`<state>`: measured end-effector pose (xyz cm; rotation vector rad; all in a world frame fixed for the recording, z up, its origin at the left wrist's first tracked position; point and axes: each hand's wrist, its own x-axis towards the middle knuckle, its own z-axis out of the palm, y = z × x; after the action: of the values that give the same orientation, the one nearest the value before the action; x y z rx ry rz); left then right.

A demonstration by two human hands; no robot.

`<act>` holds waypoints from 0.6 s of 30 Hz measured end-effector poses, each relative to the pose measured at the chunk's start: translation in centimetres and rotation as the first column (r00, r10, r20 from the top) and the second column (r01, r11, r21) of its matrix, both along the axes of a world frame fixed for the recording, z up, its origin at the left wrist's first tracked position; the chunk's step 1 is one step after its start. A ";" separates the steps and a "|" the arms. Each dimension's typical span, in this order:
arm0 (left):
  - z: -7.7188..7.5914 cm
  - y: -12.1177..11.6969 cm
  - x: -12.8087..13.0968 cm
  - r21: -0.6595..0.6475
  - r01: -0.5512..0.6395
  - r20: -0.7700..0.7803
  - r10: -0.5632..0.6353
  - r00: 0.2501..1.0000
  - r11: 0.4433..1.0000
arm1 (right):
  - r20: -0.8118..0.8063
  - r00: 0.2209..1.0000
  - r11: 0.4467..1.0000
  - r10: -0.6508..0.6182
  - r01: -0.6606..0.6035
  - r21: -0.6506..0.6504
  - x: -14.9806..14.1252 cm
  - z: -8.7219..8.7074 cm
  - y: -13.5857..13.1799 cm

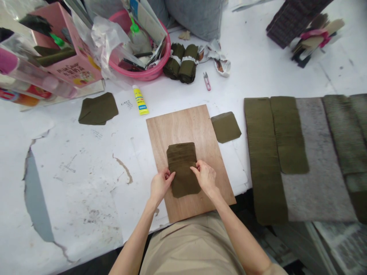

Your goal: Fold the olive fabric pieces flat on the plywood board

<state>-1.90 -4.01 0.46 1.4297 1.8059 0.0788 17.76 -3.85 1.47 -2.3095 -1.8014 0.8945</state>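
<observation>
A stack of olive-green fabric pieces [182, 168] lies on a wooden board [186, 130] in front of me. My left hand [159, 184] pinches the stack's left edge with closed fingers. Across from it, my right hand [204, 175] pinches the right edge the same way. Both hands rest on the board at the stack's lower half.
Single olive pieces lie left [98, 109] and right [226, 126] of the board. A yellow glue tube [140, 100], thread snips [207, 81], two olive rolls [181, 62] and a pink basin [143, 42] sit behind. Long olive strips [265, 152] on grey felt [315, 160] fill the right.
</observation>
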 end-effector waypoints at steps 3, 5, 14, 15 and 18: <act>-0.2 0.0 -0.1 -0.011 0.000 0.000 0.000 1.000 1.000 | -0.014 1.000 1.000 0.005 -0.005 -0.003 0.2 -0.2 -0.1; -0.2 0.0 -0.1 -0.023 -0.006 -0.002 0.006 1.000 1.000 | -0.021 1.000 1.000 0.007 -0.007 0.000 0.3 -0.3 -0.1; 0.0 0.0 0.1 -0.021 -0.004 -0.024 0.004 1.000 1.000 | -0.127 0.992 0.988 0.019 0.001 0.156 0.2 0.3 0.2; 0.0 0.0 0.1 -0.020 -0.004 -0.029 0.003 1.000 1.000 | -0.140 0.990 0.987 0.033 -0.011 0.160 0.3 0.3 0.3; 0.1 -0.1 0.1 -0.013 0.004 -0.041 -0.005 0.999 1.000 | -0.159 0.986 0.988 0.043 -0.019 0.152 0.4 0.1 0.5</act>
<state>-1.75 -4.08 0.54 1.4361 1.8334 0.0358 18.19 -3.35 1.62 -2.0608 -1.7761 0.8897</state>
